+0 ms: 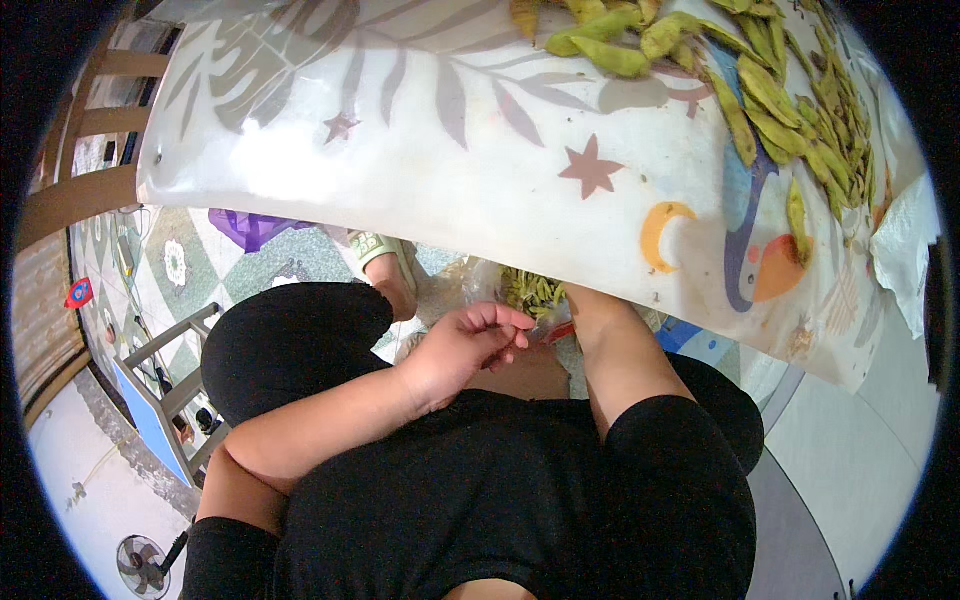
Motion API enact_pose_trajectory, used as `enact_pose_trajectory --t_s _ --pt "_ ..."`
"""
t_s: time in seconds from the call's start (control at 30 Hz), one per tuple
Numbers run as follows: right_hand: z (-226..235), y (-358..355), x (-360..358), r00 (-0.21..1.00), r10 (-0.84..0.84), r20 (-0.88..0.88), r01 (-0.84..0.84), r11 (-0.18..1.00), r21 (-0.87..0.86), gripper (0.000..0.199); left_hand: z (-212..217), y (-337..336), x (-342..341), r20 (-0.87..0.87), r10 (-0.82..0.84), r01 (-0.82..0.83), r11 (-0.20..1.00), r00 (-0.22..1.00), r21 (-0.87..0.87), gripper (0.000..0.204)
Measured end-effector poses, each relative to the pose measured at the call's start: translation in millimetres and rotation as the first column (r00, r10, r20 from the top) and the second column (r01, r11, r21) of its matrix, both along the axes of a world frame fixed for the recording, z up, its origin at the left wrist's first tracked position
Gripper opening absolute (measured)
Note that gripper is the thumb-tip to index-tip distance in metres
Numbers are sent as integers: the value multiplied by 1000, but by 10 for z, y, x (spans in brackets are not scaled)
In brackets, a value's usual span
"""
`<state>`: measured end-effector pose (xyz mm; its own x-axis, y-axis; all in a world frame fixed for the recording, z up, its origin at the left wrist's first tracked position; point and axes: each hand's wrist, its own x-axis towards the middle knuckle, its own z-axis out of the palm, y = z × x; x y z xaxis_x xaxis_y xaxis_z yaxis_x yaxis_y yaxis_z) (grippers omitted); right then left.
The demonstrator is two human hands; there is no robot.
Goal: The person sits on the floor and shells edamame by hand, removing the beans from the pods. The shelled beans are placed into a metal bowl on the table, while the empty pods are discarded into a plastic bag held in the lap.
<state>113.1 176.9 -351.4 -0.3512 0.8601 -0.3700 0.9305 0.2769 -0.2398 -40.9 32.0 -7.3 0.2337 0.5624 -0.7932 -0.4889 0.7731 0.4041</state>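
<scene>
My left hand (468,343) rests over my lap just below the table edge, fingers curled inward; I cannot make out anything in them. Its fingertips are close to a clear bag of green pods (530,290) that hangs under the edge. My right forearm (615,345) reaches up under the tablecloth (480,170), and the right hand itself is hidden there. A heap of green bean pods (780,110) lies on the table at the far right, on the pale cloth printed with leaves, stars and a moon.
A white crumpled cloth (905,250) lies at the table's right edge. A wooden chair (80,190) stands at left. On the tiled floor are a purple bag (250,228), my foot in a green sandal (385,255), a blue-and-grey rack (160,400) and a small fan (140,565).
</scene>
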Motion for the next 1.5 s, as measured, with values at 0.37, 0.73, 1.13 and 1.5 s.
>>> enact_pose_trajectory --t_s 0.37,0.73,1.13,1.5 --pt "-18 -189 172 982 91 -168 -24 931 364 37 34 -48 105 -71 121 -117 992 990 56 16" --pt "2498 -609 -210 677 173 -715 -176 982 71 17 -81 -47 101 49 374 -368 925 926 -94 30" --pt "4217 -803 75 482 829 -285 -424 505 752 10 -202 -245 67 407 285 -346 934 868 84 24" --pt "4734 93 503 949 169 -265 62 726 685 17 275 -478 204 69 301 -308 908 951 285 19"
